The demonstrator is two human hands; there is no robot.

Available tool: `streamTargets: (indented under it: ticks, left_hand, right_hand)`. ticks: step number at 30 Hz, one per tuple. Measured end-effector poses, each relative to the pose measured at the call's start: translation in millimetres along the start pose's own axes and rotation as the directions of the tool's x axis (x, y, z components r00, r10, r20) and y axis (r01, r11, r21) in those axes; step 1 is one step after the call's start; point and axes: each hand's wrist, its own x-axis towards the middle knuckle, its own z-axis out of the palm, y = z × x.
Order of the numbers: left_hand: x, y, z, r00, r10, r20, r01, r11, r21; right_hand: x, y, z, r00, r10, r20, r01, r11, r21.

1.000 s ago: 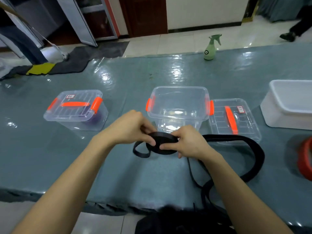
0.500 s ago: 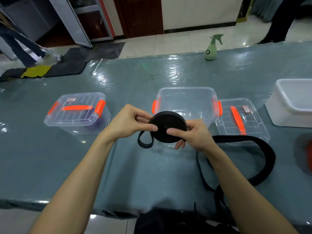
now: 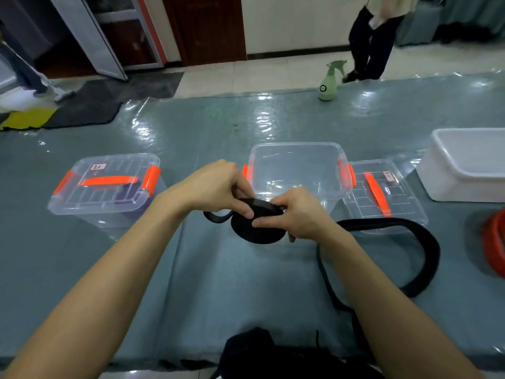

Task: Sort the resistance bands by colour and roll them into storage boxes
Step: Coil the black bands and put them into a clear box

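Head view: both hands meet at centre, above the table (image 3: 218, 283). The left hand (image 3: 216, 187) pinches the black roll (image 3: 257, 228) from 9 o'clock and the right hand (image 3: 297, 212) grips it from 3 o'clock. The disc is tilted, its flat face toward the wearer. Its unwound tail (image 3: 420, 255) loops away toward 4 o'clock, so the right hand is the nearer feeder. The open box (image 3: 295, 144) stands just behind the roll at 12 o'clock, with its lid (image 3: 382, 192) at 2 o'clock. A glossy grey-blue sheet covers the table. A closed box (image 3: 106, 184) sits at 10 o'clock, a white tub (image 3: 464, 170) and a red band (image 3: 494, 242) at 3 o'clock. A spray bottle (image 3: 328, 83) stands at the far edge, with tiled floor beyond.
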Motion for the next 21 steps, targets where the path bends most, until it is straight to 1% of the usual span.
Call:
streamTargets:
  ticks: [1,2,3,5,7,9,11,13,16,17,19,21]
  left_hand:
    - [-0.8,-6.3,0.0,1.000,0.003,-0.027,-0.008,0.984,-0.180]
    - [-2.0,-12.8,0.9,0.998,0.003,-0.057,-0.023,0.934,-0.357]
    - [-2.9,-18.7,2.5,0.995,0.000,-0.100,-0.050,0.863,-0.503]
    - [-2.2,-27.1,9.4,0.975,-0.029,-0.221,-0.133,0.717,-0.684]
    - [3.0,-30.2,20.0,0.946,-0.095,-0.311,-0.198,0.591,-0.782]
    - [9.0,-30.1,32.1,0.920,-0.139,-0.367,-0.258,0.490,-0.833]
    - [15.2,-28.7,42.9,0.887,-0.181,-0.425,-0.319,0.428,-0.846]
    - [23.1,-25.8,51.1,0.840,-0.247,-0.483,-0.351,0.429,-0.832]
    - [38.2,-20.7,61.1,0.748,-0.350,-0.564,-0.362,0.498,-0.788]
    - [43.4,-19.2,63.5,0.721,-0.384,-0.577,-0.358,0.506,-0.785]
    - [52.9,-16.8,66.5,0.692,-0.442,-0.570,-0.363,0.470,-0.805]
    - [59.9,-13.9,67.7,0.697,-0.458,-0.551,-0.382,0.412,-0.827]
  right_hand:
    - [0.5,1.2,-3.6,1.000,0.003,-0.028,-0.001,0.996,0.090]
    - [0.9,1.8,-6.8,0.998,0.006,-0.062,0.006,0.983,0.186]
    - [1.4,1.9,-10.0,0.995,0.004,-0.097,0.022,0.965,0.263]
    - [4.0,1.9,-14.7,0.990,0.007,-0.143,0.048,0.925,0.377]
    - [7.6,1.9,-17.9,0.984,0.041,-0.176,0.046,0.886,0.461]
    - [10.8,3.6,-19.6,0.970,0.087,-0.229,0.043,0.860,0.509]
    - [13.5,6.2,-20.3,0.951,0.125,-0.284,0.055,0.833,0.551]
    - [17.2,10.9,-19.7,0.933,0.165,-0.319,0.064,0.797,0.601]
    - [23.9,17.0,-17.1,0.913,0.221,-0.343,0.066,0.750,0.659]
    - [26.1,19.0,-15.8,0.907,0.232,-0.351,0.070,0.739,0.670]
    - [29.5,22.5,-13.9,0.895,0.259,-0.362,0.073,0.717,0.694]
    - [32.5,25.6,-13.9,0.889,0.281,-0.361,0.070,0.696,0.715]
